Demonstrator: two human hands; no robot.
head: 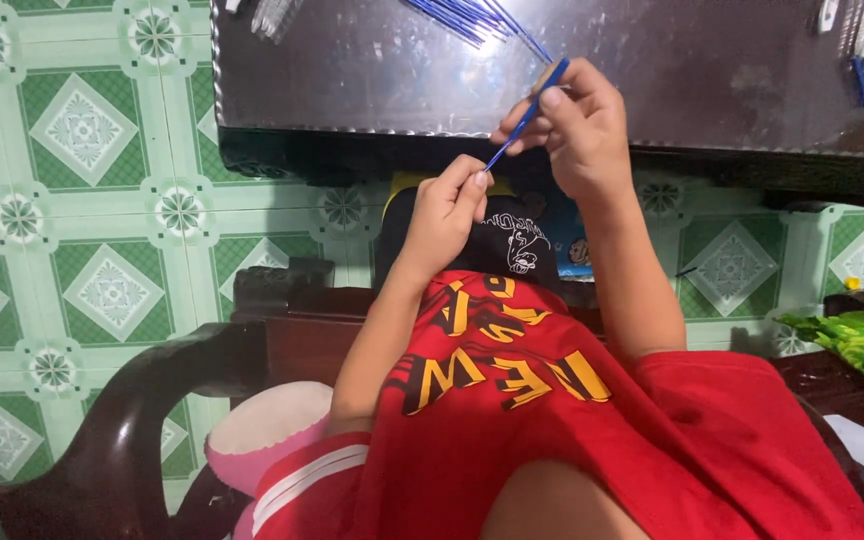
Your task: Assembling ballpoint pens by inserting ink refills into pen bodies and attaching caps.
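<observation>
Thin blue plastic refill tube (pixel 527 113): we hold it slanted above the near edge of the dark glossy counter (pixel 372 70). Our right hand (pixel 572 125) is clamped on its upper part; our left hand (pixel 447 205) pinches its lower tip. More blue tubes (pixel 472 20) lie on the counter beyond.

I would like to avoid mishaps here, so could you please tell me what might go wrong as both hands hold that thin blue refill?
1. The blue refill is pinched at both ends, by the left hand and the right hand; it may bend or snap.
2. It is held past the table edge, so if dropped it would likely fall to the tiled floor.
</observation>
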